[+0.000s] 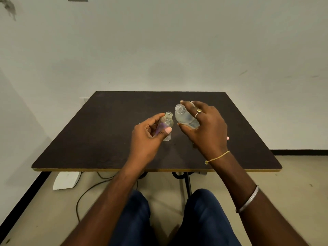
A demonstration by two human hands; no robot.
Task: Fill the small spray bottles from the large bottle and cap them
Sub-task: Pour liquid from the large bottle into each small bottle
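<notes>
Head view, seated at a dark brown rectangular table (106,139) with rounded corners and a thin yellow edge band along the near side.

Left hand (149,137): fingers and thumb curled round a small clear plastic bottle (167,122), gripping its body. The bottle is near upright, its threaded neck open and uncapped. A purple tint shows through the wall on the palm side. Cannot tell whether its base touches the tabletop or hangs just above it.

Right hand (207,128): wrapped over a larger clear rounded plastic bottle (183,115), fingers on top and thumb beneath. This bottle is tilted, its open threaded mouth turned up and left toward the small bottle's neck. The two mouths are near each other but apart. Liquid level in either bottle is not readable.

Both bottles sit over the middle of the table, slightly right of centre. There is bare tabletop on all sides, widest to the left and toward the far edge. The far edge runs close to a pale wall (159,41).

Right arm carries a gold ring (198,110), a yellow thread (217,157) at the wrist and a silver bangle (248,199) further up.

Below the near edge are a black table leg (188,181), a white wedge-shaped object (66,180) on the beige floor (292,183), and a dark cable (85,194) looping beside it. Knees in dark blue trousers (204,219) sit just short of the table edge.
</notes>
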